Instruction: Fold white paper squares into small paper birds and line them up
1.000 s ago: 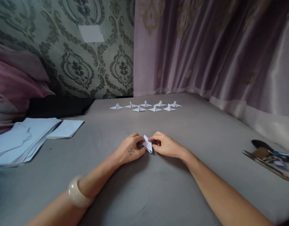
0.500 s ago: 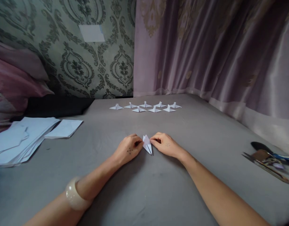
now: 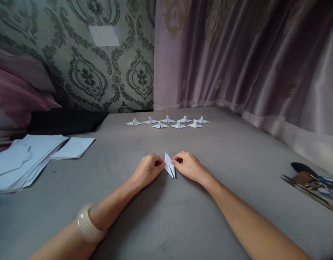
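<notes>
A small white folded paper (image 3: 168, 161), shaped like a narrow kite with a split lower end, lies on the grey surface in front of me. Its upper end comes to a single point. My left hand (image 3: 149, 168) pinches the left edge between thumb and fingers. On the opposite edge, the fingertips of my right hand (image 3: 189, 166) are closed on the paper too. Farther back, several finished-looking white folded paper birds (image 3: 178, 125) stand in two rows with their wings spread.
To the left lie a stack of white sheets (image 3: 28, 153) and a smaller pile of paper (image 3: 73, 148). Scissors and other tools (image 3: 310, 186) sit at the right. A black cloth (image 3: 66, 121) is at the back left; a curtain (image 3: 237, 61) hangs behind.
The paper's upper end showed two tips and a raised flap; now it forms one point. My right hand has shifted slightly left, while my left hand stays nearly in place.
</notes>
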Tool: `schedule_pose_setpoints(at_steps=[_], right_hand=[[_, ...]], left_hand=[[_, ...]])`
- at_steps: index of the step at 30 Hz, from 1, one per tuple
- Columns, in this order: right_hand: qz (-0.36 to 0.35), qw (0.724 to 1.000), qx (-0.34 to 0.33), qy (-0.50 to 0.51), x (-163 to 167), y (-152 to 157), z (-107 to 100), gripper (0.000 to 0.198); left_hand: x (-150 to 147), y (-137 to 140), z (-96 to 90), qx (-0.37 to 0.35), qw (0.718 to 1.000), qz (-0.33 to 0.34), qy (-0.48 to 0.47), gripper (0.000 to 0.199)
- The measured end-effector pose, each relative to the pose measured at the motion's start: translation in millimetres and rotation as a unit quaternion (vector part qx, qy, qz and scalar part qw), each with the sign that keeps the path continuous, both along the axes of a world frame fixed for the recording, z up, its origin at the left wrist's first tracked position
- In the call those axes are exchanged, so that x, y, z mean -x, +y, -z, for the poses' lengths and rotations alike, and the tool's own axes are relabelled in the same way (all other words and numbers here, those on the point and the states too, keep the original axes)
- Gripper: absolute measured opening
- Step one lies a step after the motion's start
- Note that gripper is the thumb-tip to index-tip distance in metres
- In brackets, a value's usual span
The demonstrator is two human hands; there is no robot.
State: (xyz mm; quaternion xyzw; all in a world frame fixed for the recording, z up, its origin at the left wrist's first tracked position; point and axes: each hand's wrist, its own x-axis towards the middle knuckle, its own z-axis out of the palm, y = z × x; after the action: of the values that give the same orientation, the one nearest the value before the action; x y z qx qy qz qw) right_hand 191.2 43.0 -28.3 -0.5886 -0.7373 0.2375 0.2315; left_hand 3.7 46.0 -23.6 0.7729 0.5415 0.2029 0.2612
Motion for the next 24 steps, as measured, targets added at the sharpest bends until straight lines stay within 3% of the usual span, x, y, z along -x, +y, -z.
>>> schedule_pose_setpoints(at_steps=[14, 24], right_hand=[[0.008, 1.0, 0.003, -0.004, 1, 0, -1, 0.019], [0.036, 0.999, 0.022, 0.001, 5, -1, -3, 0.016]], left_hand=[[8, 10, -12.6, 0.13, 0.99, 0.009, -0.059, 0.029], [11, 9, -8.7, 0.125, 0.989, 0.03, -0.073, 0.028]])
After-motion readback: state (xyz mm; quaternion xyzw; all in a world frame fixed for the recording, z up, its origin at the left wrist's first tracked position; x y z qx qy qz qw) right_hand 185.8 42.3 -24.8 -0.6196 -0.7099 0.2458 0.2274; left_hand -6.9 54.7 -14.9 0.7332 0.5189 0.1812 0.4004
